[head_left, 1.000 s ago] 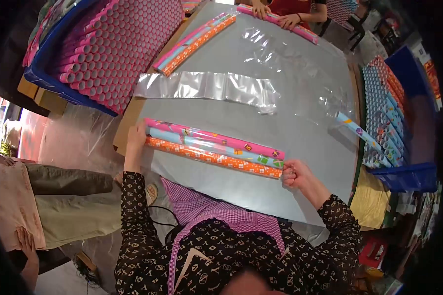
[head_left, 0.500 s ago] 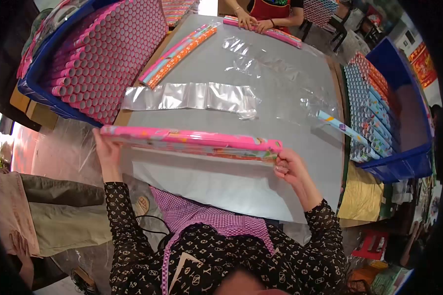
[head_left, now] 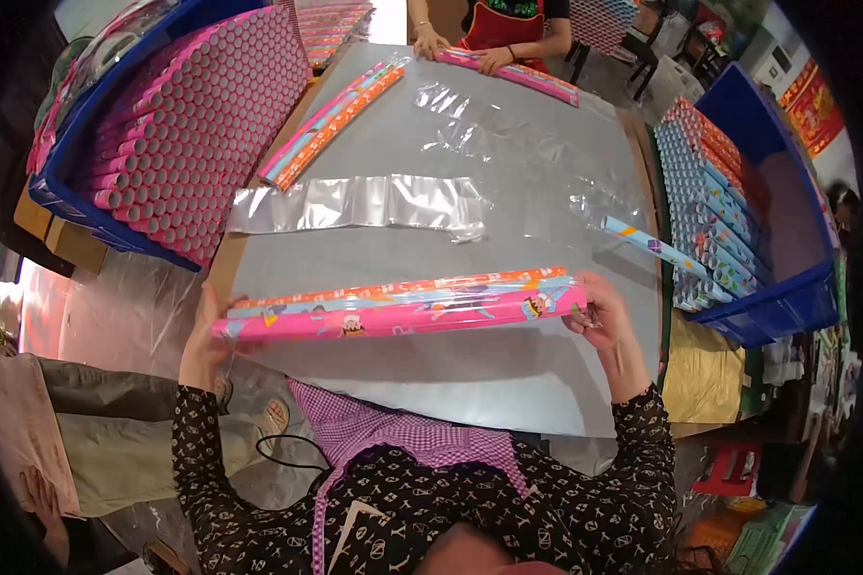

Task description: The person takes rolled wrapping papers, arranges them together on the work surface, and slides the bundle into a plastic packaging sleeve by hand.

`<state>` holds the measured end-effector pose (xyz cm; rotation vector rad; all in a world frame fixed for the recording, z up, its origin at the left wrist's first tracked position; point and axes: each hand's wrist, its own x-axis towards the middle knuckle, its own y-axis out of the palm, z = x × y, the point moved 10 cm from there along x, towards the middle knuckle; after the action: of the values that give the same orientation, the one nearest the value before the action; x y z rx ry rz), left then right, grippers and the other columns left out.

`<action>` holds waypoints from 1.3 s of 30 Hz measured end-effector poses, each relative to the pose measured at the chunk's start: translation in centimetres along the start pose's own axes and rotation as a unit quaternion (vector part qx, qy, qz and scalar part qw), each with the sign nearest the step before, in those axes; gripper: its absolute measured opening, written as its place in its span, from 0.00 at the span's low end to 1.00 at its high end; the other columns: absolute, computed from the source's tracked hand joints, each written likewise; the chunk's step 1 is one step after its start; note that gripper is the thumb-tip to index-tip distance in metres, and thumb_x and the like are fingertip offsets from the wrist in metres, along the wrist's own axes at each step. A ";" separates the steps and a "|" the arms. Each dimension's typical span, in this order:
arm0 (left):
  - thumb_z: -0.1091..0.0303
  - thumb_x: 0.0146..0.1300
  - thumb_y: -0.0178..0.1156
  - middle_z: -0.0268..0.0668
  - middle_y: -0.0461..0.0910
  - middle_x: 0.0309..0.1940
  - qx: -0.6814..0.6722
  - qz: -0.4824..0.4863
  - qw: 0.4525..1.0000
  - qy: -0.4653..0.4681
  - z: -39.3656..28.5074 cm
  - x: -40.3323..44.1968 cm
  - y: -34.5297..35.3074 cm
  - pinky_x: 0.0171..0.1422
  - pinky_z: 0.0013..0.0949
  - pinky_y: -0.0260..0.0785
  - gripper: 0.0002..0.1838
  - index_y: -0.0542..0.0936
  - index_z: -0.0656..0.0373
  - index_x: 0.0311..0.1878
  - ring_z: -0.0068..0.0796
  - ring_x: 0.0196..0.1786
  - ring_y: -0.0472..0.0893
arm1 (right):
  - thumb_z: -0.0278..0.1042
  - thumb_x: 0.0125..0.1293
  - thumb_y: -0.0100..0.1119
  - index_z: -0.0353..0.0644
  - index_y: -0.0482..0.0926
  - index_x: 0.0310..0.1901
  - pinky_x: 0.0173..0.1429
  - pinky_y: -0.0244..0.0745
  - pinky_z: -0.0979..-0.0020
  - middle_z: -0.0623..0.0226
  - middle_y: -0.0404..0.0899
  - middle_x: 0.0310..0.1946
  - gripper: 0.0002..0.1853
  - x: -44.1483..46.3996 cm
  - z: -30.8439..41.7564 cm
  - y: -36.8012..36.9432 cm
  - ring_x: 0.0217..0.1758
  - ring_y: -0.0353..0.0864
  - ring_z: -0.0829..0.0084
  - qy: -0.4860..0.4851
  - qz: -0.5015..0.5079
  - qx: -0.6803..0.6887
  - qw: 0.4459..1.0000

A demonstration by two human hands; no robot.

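A bundle of wrapping paper rolls [head_left: 403, 318], pink, light blue and orange, stretches level between my hands above the near part of the grey table [head_left: 431, 369]. Its glossy surface looks like clear film. My left hand [head_left: 207, 333] is closed around the left end, its fingers partly behind the rolls. At the other end, my right hand [head_left: 604, 311] grips the bundle with curled fingers. Beyond it lies a flat strip of clear plastic sleeves [head_left: 364, 204]. Farther back, a similar bundle [head_left: 340, 123] lies slanted on the table.
A blue crate [head_left: 115, 228] of pink rolls stands left; another blue crate [head_left: 786, 311] with blue and orange rolls stands right. A light-blue roll [head_left: 654, 246] juts over the right edge. Across the table, a co-worker's hands [head_left: 494, 59] touch a bundle. Another person stands at left.
The bundle has turned about its length, so the blue and orange rolls now show behind the pink one. Both hands have moved slightly lower in view with it.
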<state>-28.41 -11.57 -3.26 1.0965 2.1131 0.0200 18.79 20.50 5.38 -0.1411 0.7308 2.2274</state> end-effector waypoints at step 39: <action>0.25 0.65 0.38 0.45 0.70 0.65 -0.004 -0.069 0.976 0.207 -7.7 -1.2 1.9 0.64 0.46 0.68 0.47 0.63 0.57 0.72 0.45 0.65 0.73 | 0.34 0.62 0.61 0.42 0.78 0.29 0.25 0.60 0.80 0.80 0.70 0.20 0.07 1.3 3.1 0.8 0.21 0.65 0.87 0.045 0.064 -0.420 0.904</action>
<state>-31.42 -8.84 3.71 1.0021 2.5535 0.2057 17.70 22.60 7.88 -0.6337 -0.2347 2.5329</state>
